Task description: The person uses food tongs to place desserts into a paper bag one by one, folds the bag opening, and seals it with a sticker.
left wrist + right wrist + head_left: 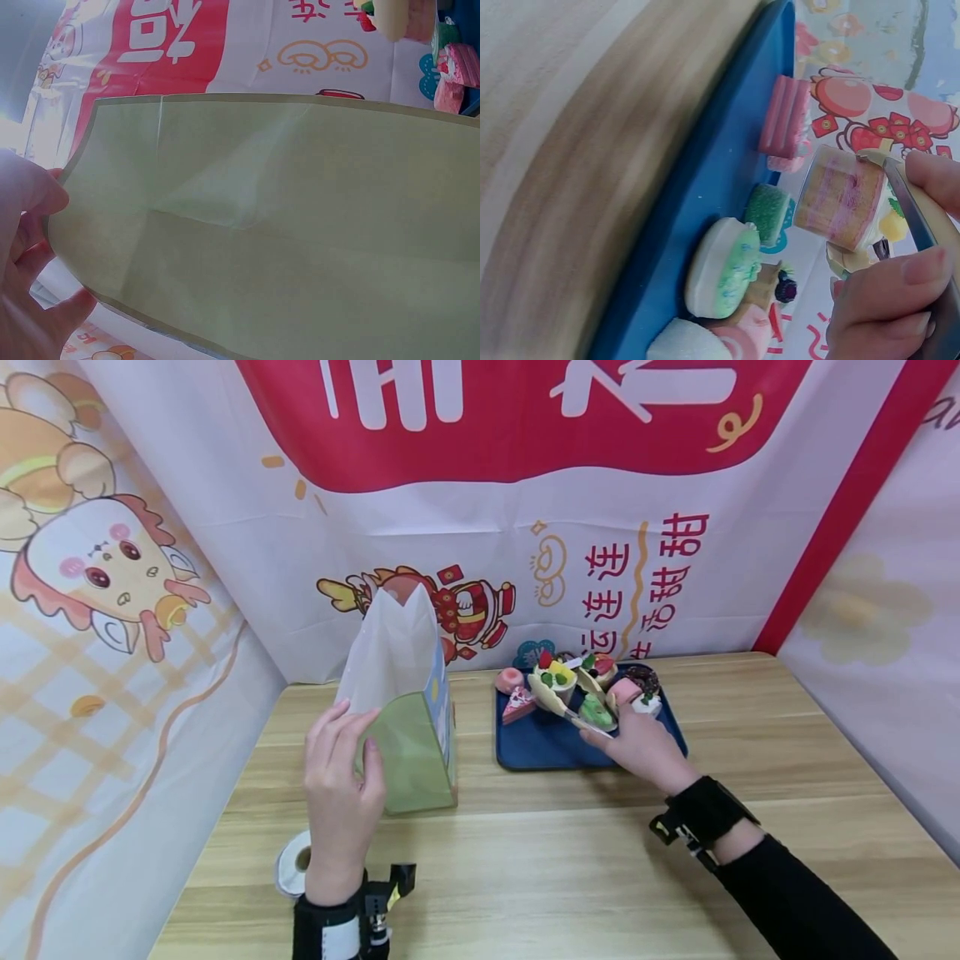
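Observation:
A pair of tongs point(909, 196) is in my right hand point(647, 750), fingers and thumb curled round it. Between its tips sits a small round layered cake point(840, 196) with yellow fruit on top, lifted above the blue tray point(551, 752). Several toy-like sweets lie on that tray, among them a pink cake slice point(519, 704) and a green-and-white oval sweet point(724, 266). On the left stands a green paper bag point(412, 752) with a white inside, its top open. My left hand point(341, 789) touches the bag's rim with loosely extended fingers and thumb.
A white roll point(290, 862) with a brown core lies on the wooden table point(525, 877), partly behind my left wrist. A printed cloth backdrop point(480, 510) rises at the table's far edge. More printed cloth hangs along both sides.

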A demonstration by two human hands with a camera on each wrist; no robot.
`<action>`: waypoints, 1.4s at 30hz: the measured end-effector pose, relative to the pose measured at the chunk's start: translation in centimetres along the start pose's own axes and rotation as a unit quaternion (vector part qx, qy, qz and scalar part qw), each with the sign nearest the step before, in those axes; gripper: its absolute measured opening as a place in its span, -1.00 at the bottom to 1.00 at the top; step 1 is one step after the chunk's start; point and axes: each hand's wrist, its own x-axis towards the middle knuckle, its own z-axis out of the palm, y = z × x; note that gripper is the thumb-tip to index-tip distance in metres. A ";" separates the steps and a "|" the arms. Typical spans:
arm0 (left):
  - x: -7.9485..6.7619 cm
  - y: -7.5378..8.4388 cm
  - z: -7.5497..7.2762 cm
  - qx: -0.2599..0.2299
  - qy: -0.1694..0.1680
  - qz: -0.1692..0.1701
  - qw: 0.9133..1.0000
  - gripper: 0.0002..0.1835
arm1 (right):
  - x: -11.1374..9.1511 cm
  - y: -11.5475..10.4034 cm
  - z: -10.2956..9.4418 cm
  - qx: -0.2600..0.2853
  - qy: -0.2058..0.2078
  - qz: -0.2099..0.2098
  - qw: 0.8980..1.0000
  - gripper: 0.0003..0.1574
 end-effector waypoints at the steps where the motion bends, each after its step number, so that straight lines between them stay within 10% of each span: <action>1: 0.0 0.0 0.0 0.000 0.000 0.000 1.000 -0.70 | 0.0 -0.1 -0.1 -0.002 0.001 -0.002 1.000 0.42; 11: -0.1 0.0 -0.1 0.003 -0.003 -0.002 1.000 -0.71 | -0.5 -1.0 -0.9 -0.004 0.017 -0.042 0.999 0.04; 42: 0.0 0.1 0.0 -0.005 -0.003 -0.005 1.000 -0.70 | -0.5 -4.3 -3.6 -0.010 0.027 -0.070 0.997 0.05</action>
